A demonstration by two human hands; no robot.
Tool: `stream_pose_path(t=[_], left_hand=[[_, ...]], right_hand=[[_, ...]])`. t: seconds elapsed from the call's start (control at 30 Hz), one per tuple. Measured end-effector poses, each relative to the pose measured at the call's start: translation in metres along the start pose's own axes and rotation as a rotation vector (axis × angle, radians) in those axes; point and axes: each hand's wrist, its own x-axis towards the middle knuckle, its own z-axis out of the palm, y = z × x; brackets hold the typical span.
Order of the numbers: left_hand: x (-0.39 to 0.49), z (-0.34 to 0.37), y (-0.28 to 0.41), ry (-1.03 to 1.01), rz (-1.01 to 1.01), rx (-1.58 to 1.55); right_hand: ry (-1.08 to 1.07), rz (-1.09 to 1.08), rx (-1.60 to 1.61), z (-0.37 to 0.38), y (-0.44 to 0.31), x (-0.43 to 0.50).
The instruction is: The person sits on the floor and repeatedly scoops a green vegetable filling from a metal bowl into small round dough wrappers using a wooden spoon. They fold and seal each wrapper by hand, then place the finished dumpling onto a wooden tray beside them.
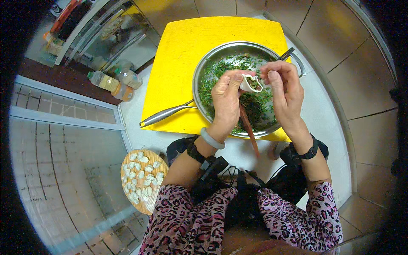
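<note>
Above a wide steel pan, my left hand holds a dumpling wrapper between thumb and fingers. The wrapper is partly folded, its mouth gaping on a green and brown filling. My right hand is just right of the wrapper, fingers curled and apart, seemingly holding nothing. Below my hands the pan contains chopped green filling. A reddish-brown wooden utensil leans over the pan's near rim, its upper end hidden among the greens and behind my left hand.
The pan sits on a yellow table, its long handle reaching left. A round wooden board at lower left bears several folded dumplings. Plastic bottles lie by a cabinet. A glass-paned door stands at left.
</note>
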Motion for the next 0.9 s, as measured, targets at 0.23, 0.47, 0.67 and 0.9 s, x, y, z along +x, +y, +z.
stream_pose_path(t=[0.23,0.47,0.67,0.9], left_hand=[[-0.003,0.004,0.003,0.041,0.003,-0.024],[-0.005,0.005,0.002,0.053,-0.014,-0.089],[-0.005,0.005,0.002,0.026,0.011,-0.068],[-0.004,0.004,0.002,0.04,-0.002,0.04]], right_hand=[[-0.046,0.136,0.156,0.002,0.006,-0.003],[-0.099,-0.059,-0.111,-0.005,-0.002,-0.003],[-0.122,-0.314,-0.363,-0.006,-0.005,0.003],[-0.144,-0.436,-0.579,-0.015,-0.007,0.009]])
